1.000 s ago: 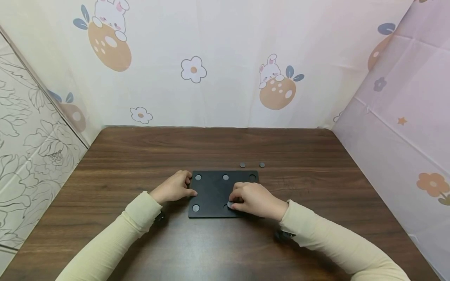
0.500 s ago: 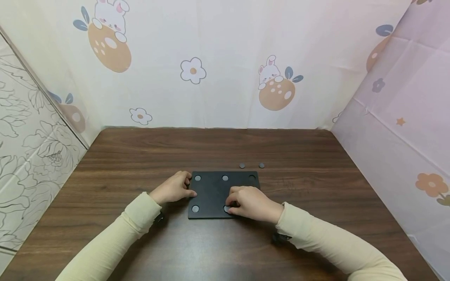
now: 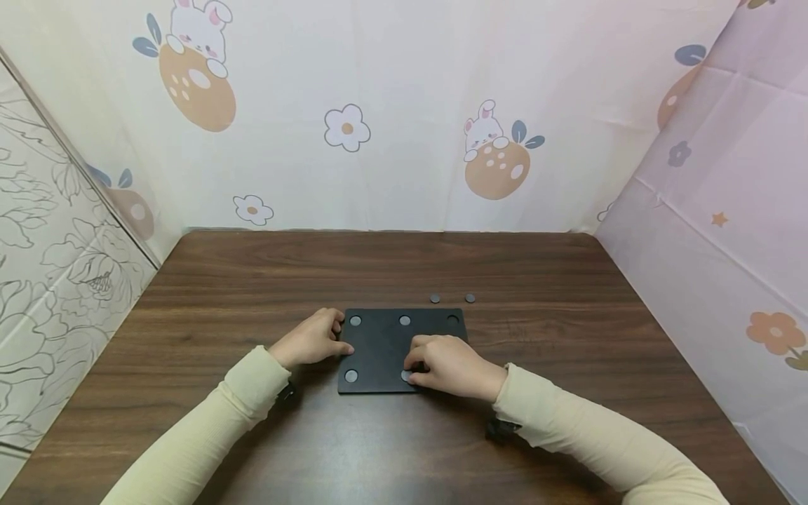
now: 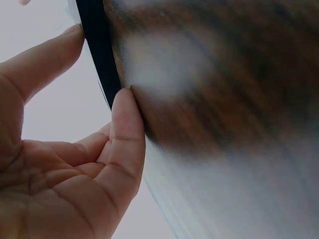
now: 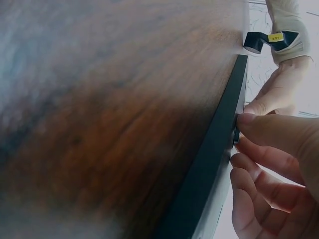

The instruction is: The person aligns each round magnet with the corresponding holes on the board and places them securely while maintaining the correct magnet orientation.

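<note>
A flat black board with round recesses lies on the table. My left hand holds its left edge, thumb on the board and fingers bent at the side; the left wrist view shows the thumb touching the dark rim. At the front middle recess, my right hand has thumb and fingertips on a small grey disc. In the right wrist view that disc shows edge-on beneath the thumb. Grey discs sit in the far left recess, the far middle recess and the front left recess. My right hand hides the board's front right corner.
Two loose grey discs, a left one and a right one, lie on the brown wooden table behind the board. The far right recess shows dark. Patterned curtains border the table's back and sides.
My right hand has moved slightly left and toward me, bringing the disc from the recess's right rim into the front middle recess. The left hand stays on the board's edge.
</note>
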The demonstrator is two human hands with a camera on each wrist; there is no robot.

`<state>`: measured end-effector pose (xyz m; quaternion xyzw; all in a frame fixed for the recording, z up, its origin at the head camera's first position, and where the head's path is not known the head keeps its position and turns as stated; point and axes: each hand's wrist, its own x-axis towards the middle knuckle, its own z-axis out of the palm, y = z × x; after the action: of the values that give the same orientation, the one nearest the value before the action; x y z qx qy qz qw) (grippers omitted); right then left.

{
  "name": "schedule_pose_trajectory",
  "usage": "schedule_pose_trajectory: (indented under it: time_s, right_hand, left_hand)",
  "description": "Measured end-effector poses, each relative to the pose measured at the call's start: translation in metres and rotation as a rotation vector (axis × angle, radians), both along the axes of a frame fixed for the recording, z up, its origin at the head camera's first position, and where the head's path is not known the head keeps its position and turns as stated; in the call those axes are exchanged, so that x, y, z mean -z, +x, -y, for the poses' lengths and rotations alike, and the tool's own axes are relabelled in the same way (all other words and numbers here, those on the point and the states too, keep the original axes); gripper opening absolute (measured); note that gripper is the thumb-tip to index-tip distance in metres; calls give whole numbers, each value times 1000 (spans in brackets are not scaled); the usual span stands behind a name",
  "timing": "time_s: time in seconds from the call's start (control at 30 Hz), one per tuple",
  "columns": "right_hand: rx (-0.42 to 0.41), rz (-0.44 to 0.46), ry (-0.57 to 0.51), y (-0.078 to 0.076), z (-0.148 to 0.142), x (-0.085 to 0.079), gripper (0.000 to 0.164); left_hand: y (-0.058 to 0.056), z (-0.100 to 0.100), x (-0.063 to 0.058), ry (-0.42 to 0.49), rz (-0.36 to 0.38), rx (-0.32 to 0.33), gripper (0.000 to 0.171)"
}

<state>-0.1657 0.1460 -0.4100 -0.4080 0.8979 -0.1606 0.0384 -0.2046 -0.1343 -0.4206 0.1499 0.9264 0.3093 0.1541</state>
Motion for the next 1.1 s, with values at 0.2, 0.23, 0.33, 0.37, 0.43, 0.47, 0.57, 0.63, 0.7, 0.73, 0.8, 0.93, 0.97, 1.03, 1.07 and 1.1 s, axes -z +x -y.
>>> schedule_pose_trajectory:
  time_s: [0.2,0.23,0.33,0.37,0.43,0.47,0.57,0.63,0.7,0.73,0.8,0.93,0.97,1.03,1.07,1.1]
  right_hand:
    - [4,0,8,0,1,0,12]
    - [4,0,9,0,1,0,12]
    - [3,-1,8,0,1,0,12]
    - [3,0,8,0,1,0,12]
    - [2,2,7,0,1,-1,12]
    - [2,4,7,0,1,-1,12]
    - [2,12,6,0,1,-2,12]
    - [2,18,2,0,1,-3,12]
    - [2,24,-5,0,1,-2,12]
    - [1,28,-9,0,1,-2,12]
    - [2,34,-13,0,0,-1,13]
    - [14,46,-18,-1,0,-1,13]
    - [19,49,-23,-2,-1,-1,13]
    - [27,57,-40,-2,-2,-2,13]
    - [30,57,-50,-3,-2,-3,14]
    - [33,56,-63,-4,-3,-3,14]
  left_hand:
    - [0,0,0,3,1,3,67]
    - [0,0,0,2,1,2,67]
    - [0,0,0,0,1,2,66]
    - [0,0,0,0,1,2,67]
    - [0,0,0,0,-1,2,67]
    - [0,0,0,0,-2,3,67]
    - [0,0,0,1,-4,5,66]
    - [1,1,0,3,-4,5,66]
    - [1,1,0,4,-2,3,66]
    - [1,1,0,4,1,1,66]
    - [0,1,0,4,3,-1,66]
    - [0,0,0,3,0,-4,66]
    - [0,0,0,3,-3,-4,66]
    - [1,0,-1,4,-8,-3,66]
    - [1,0,-1,4,-10,-1,66]
    - [1,0,-1,4,-12,0,66]
